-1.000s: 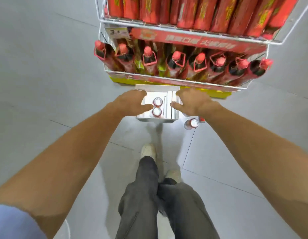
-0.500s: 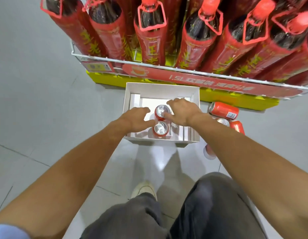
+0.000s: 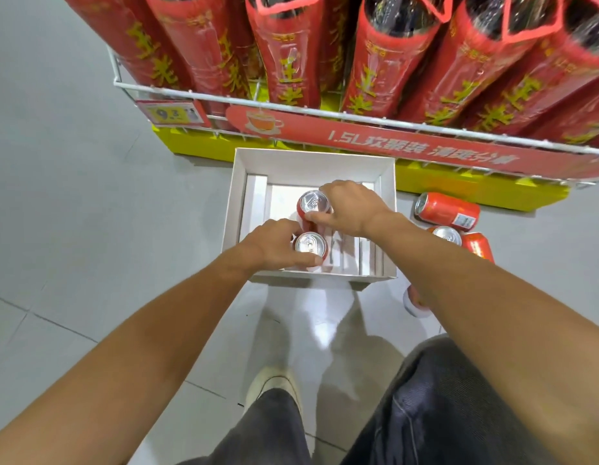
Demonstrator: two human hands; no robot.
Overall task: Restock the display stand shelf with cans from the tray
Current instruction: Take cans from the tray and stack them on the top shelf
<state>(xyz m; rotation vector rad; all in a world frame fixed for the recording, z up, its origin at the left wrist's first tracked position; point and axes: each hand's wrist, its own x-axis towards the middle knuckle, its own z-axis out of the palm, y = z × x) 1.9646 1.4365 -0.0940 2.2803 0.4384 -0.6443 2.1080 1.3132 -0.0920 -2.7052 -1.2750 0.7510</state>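
Observation:
A white cardboard tray (image 3: 311, 162) sits on the floor under the wire display stand shelf (image 3: 325, 112). Two upright red cans stand in it. My right hand (image 3: 350, 208) grips the far can (image 3: 312, 203), fingers and thumb curled round its side. My left hand (image 3: 274, 245) grips the near can (image 3: 310, 244) from the left, thumb under its rim. Both cans still stand on the tray floor.
Tall red 1.5 L bottles (image 3: 291, 62) fill the shelf above. Loose red cans (image 3: 447, 209) lie and stand on the floor right of the tray, one partly hidden by my right forearm. A yellow base (image 3: 459, 187) runs behind the tray. My shoe (image 3: 274, 384) is below.
I have crouched lower and closer to the tray. Both hands went from hovering over the tray to closing round one can each.

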